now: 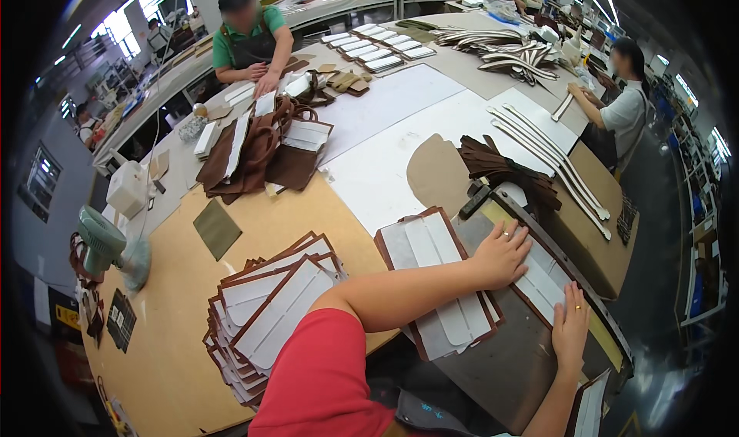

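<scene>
My left hand (pixel 502 255) lies with fingers stretched over the upper end of a white-backed panel (pixel 542 281). Flat fingers of my right hand (pixel 570 323) rest at its lower right edge. The panel lies on a dark board (pixel 500 368), along a long metal bar (pixel 570 264) with a yellow strip (pixel 604 343) beside it. Beneath my left forearm is a pile of brown-edged, white-backed panels (pixel 419 241), partly hidden by the arm. A larger fanned stack of similar panels (pixel 281 314) sits left of my elbow.
Brown leather pieces (pixel 262 148) lie heaped before a person in green (pixel 250 40). Dark brown strips (pixel 512 167) and long pale strips (pixel 550 160) lie beyond the bar. A person at right (pixel 622 110) handles a strip. A fan (pixel 115 248) stands at left.
</scene>
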`<state>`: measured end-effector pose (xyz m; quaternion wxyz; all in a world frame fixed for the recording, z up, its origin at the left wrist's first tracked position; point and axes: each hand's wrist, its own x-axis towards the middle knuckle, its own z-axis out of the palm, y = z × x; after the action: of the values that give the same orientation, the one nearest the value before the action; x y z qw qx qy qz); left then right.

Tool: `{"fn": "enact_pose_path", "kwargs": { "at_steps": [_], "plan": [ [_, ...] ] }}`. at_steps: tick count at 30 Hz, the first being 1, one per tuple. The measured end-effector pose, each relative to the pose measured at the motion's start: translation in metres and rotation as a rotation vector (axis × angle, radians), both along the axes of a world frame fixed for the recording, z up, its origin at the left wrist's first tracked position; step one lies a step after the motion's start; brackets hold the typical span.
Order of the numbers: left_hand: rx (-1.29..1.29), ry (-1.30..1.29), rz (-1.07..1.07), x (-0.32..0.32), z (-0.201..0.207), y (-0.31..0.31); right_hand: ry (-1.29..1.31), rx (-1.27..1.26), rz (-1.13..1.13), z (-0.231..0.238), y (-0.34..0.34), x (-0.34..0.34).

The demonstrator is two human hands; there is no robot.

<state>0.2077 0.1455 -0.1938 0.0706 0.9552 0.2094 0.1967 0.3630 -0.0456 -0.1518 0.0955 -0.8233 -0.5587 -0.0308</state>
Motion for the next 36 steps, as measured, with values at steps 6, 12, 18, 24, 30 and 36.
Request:
{"fn": "enact_pose_path", "kwargs": {
  "at_steps": [6, 12, 18, 24, 30, 36],
  "plan": [
    [-0.059, -0.011, -0.022, 0.0, 0.005, -0.001, 0.137, 0.062, 0.095, 0.013, 0.003, -0.016],
    [0.01, -0.015, -0.066, -0.002, 0.016, 0.001, 0.056, 0.12, 0.091, -0.001, 0.007, -0.012],
    [0.056, 0.053, -0.061, -0.011, 0.02, -0.006, 0.01, 0.17, 0.048, 0.0, 0.001, -0.01],
    [0.063, 0.079, -0.069, -0.005, 0.025, -0.01, -0.017, 0.18, 0.045, -0.003, -0.002, -0.006],
    [0.03, 0.087, -0.1, -0.007, 0.032, -0.013, -0.003, 0.14, 0.031, 0.002, -0.001, -0.009],
    [0.042, 0.041, -0.151, -0.006, 0.028, -0.005, -0.033, 0.11, 0.037, 0.006, 0.0, -0.011]
  ]
}}
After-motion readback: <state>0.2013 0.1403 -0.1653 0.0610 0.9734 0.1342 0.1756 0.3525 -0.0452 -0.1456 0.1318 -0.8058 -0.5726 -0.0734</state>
